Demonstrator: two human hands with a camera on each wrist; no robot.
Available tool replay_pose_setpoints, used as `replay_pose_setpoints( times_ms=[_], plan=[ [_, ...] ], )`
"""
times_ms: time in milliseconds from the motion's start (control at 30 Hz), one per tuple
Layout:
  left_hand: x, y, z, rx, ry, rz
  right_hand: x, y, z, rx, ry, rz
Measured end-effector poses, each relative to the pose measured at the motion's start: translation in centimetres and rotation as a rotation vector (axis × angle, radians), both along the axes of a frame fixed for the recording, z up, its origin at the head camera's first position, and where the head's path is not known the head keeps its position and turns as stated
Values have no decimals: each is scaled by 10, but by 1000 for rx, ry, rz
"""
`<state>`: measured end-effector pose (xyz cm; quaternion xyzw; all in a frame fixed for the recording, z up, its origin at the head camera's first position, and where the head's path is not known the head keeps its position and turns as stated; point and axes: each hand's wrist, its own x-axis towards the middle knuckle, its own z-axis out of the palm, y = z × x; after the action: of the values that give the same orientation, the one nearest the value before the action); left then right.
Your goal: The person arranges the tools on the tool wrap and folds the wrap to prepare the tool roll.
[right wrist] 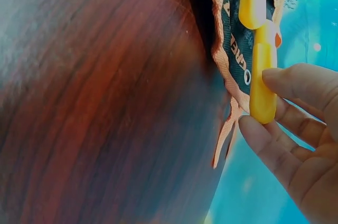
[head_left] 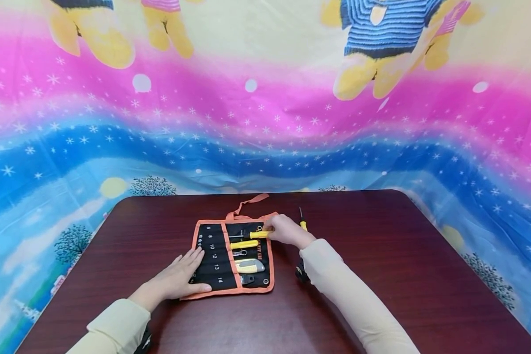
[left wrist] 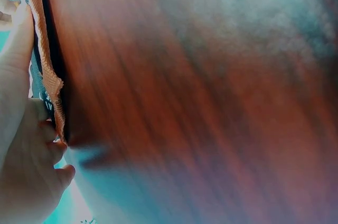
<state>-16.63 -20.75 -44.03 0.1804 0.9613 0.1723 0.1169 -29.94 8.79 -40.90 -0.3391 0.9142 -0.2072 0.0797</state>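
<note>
A black tool roll (head_left: 221, 271) with orange edging and numbered pockets lies unrolled on the table. My left hand (head_left: 177, 275) rests on its left side, fingers spread over the pockets. In the left wrist view, that hand (left wrist: 24, 150) is at the roll's orange edge. At the upper right, my right hand (head_left: 288, 231) pinches the yellow handle of a screwdriver (head_left: 257, 235), whose shaft points toward the pockets. The right wrist view shows thumb and fingers at the end of this handle (right wrist: 262, 89). Another yellow handle (head_left: 244, 244) sits just below it in the roll.
Also in the pockets are a utility knife (head_left: 250, 266), a ring-ended wrench (head_left: 241, 253) and a dark metal tool (head_left: 248, 280). Beyond my right hand lies another yellow-handled screwdriver (head_left: 303, 225). An orange tie strap (head_left: 248, 202) trails from the roll's far edge. A printed curtain (head_left: 265, 123) hangs behind the table.
</note>
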Motion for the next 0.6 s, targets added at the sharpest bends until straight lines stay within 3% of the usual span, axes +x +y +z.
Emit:
replay_pose_setpoints(
  times_ms=[600],
  plan=[
    [0,0,1,6,-2,-6,0,-20,-11,-79,-22,-13]
  ],
)
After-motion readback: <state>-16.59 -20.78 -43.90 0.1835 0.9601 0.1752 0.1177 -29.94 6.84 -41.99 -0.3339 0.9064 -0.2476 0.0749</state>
